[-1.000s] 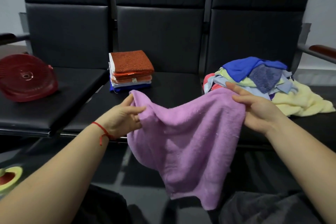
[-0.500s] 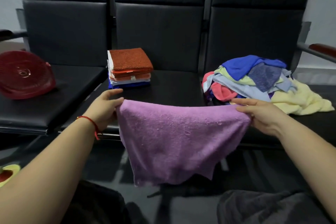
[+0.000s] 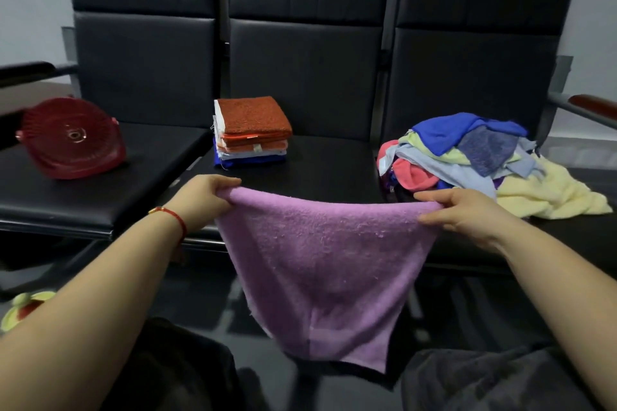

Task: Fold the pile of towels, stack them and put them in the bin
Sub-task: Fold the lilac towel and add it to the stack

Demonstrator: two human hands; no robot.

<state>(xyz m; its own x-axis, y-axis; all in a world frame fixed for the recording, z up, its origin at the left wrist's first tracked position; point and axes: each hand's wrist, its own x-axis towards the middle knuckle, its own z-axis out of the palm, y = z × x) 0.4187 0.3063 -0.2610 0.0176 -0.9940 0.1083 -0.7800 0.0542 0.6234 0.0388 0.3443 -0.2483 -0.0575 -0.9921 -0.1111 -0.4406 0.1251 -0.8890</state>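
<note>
A purple towel hangs spread out in front of the seats. My left hand pinches its top left corner and my right hand pinches its top right corner. A stack of folded towels, orange on top and blue at the bottom, stands on the middle seat. A loose pile of unfolded towels in blue, yellow, pink and pale blue lies on the right seat. The red bin lies tipped on its side on the left seat, its base facing me.
Three black seats in a row stand ahead, with armrests at both ends. A yellow and red object lies on the dark floor at the lower left. My knees show at the bottom edge.
The towel went from bunched and hanging crooked to stretched flat between both hands. My hands moved apart along its top edge, and it now hangs lower and straighter.
</note>
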